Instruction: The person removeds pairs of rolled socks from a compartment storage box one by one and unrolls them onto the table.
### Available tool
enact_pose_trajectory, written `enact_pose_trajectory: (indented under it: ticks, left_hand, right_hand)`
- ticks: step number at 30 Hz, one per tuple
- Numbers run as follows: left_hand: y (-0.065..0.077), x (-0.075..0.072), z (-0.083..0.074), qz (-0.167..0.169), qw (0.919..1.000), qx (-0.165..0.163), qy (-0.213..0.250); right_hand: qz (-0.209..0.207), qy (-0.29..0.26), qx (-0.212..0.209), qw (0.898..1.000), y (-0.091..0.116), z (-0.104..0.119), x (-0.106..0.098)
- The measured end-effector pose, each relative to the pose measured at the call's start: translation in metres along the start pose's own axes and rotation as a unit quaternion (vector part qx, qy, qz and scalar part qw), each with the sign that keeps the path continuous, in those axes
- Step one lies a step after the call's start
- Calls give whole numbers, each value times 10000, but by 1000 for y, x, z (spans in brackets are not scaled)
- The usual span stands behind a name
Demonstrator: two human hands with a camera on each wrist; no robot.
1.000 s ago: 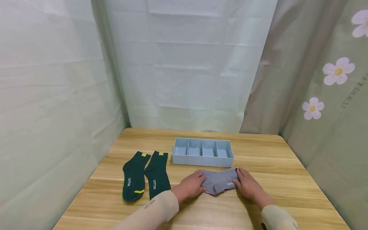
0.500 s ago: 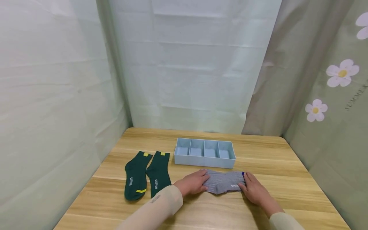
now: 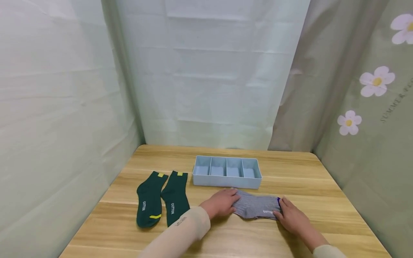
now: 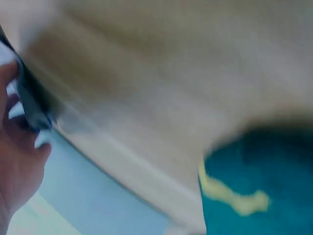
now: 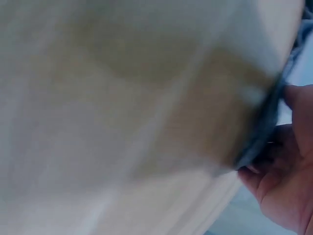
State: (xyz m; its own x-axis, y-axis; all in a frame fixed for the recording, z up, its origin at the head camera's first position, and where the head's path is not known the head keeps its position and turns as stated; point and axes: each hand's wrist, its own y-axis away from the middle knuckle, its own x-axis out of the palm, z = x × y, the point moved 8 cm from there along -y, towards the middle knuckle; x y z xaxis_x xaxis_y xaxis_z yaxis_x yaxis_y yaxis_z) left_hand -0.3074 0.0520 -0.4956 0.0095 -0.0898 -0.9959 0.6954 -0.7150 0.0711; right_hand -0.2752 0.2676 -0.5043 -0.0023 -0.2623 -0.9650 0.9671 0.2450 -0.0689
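A grey ribbed sock (image 3: 256, 208) with pale lettering and a small blue mark lies stretched sideways on the table, in front of the box. My left hand (image 3: 222, 202) pinches its left end, and the left wrist view has the thumb and fingers around the sock's edge. At the other end, by the blue mark, my right hand (image 3: 294, 217) grips the sock between thumb and fingers. In the right wrist view the grey fabric (image 5: 269, 117) appears edge-on, lifted a little at the right hand's fingers. Parts of both ends are hidden under the hands.
Behind the sock stands a light blue box (image 3: 227, 182) with several compartments. Two dark green socks with yellow marks, a left one (image 3: 149, 200) and a right one (image 3: 175, 195), lie at the left; my left sleeve (image 3: 184, 233) overlaps the right one. Hanging cloth (image 3: 206, 89) surrounds the wooden table (image 3: 290, 165).
Both hands have shifted right along with the grey sock, the right hand also a little nearer the body. The sock lies straighter now. The green socks and box have stayed put.
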Motion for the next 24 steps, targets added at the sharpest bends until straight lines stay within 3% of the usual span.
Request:
enact_pose_trajectory:
  ticks: [3, 5, 7, 10, 13, 24]
  left_hand:
    - [-1, -5, -14, -706, 9969, 34, -352]
    - [-2, -7, -24, -1147, 9921, -3, -512]
    - [-2, -8, -31, -1260, 9905, -174, -517]
    - [-4, -7, -37, -1119, 9915, -485, -452]
    - [-5, -7, -39, -930, 9926, -685, -372]
    - [-12, 3, -33, -342, 9981, -485, 158]
  right_hand:
    - [-135, 85, -127, 9998, -1, 2, -6]
    - [-351, 91, -477, 9982, -1, 5, -9]
    - [-357, 28, -756, 9965, 0, 6, -7]
    - [-160, -70, -970, 9951, 2, 5, 0]
    - [-4, -94, -832, 9965, 5, 3, 2]
    - [-39, 28, -609, 9981, 22, 3, 3]
